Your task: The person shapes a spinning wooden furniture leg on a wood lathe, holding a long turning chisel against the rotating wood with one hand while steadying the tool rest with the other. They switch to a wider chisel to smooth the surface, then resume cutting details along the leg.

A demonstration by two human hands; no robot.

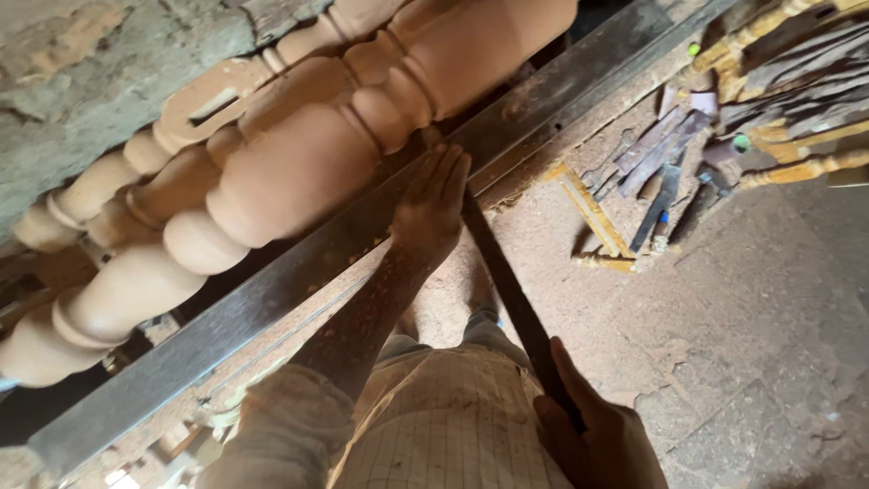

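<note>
Turning chisel [507, 281] being pressed against the turned wooden spindle [299, 154].
Left hand [433, 204] lying flat, fingers together, steadying the blade beside the spindle; right hand [597, 435] clamping the handle; a steady feed seems called for next.

Woodturning workshop | turned wooden spindle [299, 163] mounted above steel lathe bed [299, 263] | second spindle [163, 136] behind, against rough wall [81, 63] | sawdust-caked floor [742, 299] | loose pile of long chisels [661, 163] lying on floor, near bed
</note>
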